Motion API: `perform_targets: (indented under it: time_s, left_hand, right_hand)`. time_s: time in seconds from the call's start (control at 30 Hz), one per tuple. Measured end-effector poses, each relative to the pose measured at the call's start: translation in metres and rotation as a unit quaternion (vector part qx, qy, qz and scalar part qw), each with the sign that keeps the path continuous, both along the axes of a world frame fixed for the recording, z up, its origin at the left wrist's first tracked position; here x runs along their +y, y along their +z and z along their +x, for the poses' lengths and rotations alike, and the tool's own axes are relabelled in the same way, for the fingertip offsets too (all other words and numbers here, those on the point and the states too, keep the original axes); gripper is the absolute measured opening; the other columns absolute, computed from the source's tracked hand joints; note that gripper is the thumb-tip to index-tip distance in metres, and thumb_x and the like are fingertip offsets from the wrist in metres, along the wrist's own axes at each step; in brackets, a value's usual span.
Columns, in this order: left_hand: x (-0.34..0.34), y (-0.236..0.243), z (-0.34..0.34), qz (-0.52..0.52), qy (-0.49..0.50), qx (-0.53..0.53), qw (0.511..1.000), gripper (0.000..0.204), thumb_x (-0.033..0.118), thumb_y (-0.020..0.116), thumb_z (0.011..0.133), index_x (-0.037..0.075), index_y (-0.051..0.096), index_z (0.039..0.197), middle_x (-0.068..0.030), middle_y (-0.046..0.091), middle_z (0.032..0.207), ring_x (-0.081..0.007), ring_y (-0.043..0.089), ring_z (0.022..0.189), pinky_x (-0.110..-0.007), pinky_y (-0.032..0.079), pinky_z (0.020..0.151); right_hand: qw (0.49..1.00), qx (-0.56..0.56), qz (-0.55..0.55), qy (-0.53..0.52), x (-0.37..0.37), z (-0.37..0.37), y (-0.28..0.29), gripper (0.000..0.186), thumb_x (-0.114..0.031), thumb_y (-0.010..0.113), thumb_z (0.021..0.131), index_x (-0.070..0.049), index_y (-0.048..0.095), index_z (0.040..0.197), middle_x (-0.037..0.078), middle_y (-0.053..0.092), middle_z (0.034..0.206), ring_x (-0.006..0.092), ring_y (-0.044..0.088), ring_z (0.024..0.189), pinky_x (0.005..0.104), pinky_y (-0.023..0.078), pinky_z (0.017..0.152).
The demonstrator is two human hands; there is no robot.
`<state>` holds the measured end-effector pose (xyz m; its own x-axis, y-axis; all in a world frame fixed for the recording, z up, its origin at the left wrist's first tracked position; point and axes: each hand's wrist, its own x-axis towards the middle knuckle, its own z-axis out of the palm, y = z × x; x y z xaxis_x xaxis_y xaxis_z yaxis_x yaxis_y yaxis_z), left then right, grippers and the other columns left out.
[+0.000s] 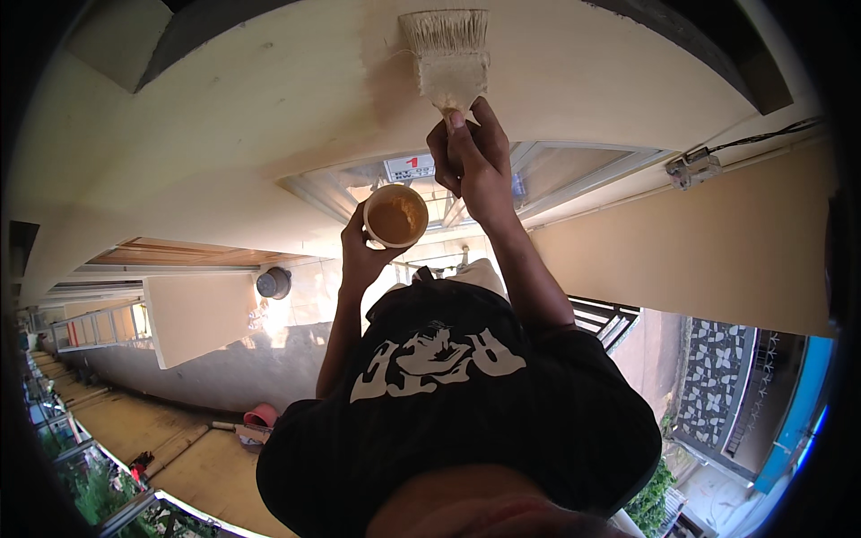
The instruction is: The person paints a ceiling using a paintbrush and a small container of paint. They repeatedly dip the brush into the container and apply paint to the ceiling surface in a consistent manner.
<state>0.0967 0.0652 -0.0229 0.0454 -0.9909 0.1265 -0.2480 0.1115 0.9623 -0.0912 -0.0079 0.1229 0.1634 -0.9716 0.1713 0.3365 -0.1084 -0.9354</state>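
Observation:
My right hand is raised, its fingers closed round the handle of a wide paintbrush. Pale paint coats the brush, and its bristles point up over the cream wall; whether they touch it I cannot tell. A darker, wet-looking patch shows on the wall just left of the brush. Lower and to the left, my left hand grips a round tub by its side. Tan paint lies inside the tub, with thicker smears on its inner wall.
Behind my hands is a white-framed window with a small sign. A clear electrical box with dark cables hangs at the right. Dark beams edge the wall above. A dark bucket and a pink bucket stand at left.

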Motion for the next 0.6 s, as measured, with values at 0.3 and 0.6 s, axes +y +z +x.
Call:
perform_targets:
  time_s: [0.3, 0.6]
  left_hand:
    - [0.032, -0.025, 0.039, 0.005, 0.082, -0.022, 0.996, 0.078, 0.017, 0.100, 0.069, 0.001, 0.060, 0.134, -0.0154, 0.073, 0.122, -0.0266, 0.072, 0.114, -0.042, 0.063, 0.091]
    - [0.020, -0.004, 0.043, -0.027, 0.083, -0.035, 0.996, 0.077, 0.018, 0.099, 0.070, 0.001, 0.060, 0.134, -0.0159, 0.073, 0.122, -0.0275, 0.072, 0.115, -0.042, 0.063, 0.091]
  right_hand:
    - [0.999, -0.041, -0.002, 0.025, 0.020, 0.015, 0.012, 0.036, -0.035, 0.042, 0.116, -0.002, 0.055, 0.107, -0.005, 0.035, 0.066, 0.0027, 0.026, 0.047, 0.0232, 0.021, 0.041]
    - [0.999, 0.007, 0.017, -0.027, 0.022, 0.039, -0.018, 0.040, -0.038, 0.043, 0.115, -0.003, 0.052, 0.098, -0.006, 0.031, 0.063, 0.0010, 0.023, 0.047, 0.0231, 0.018, 0.040]
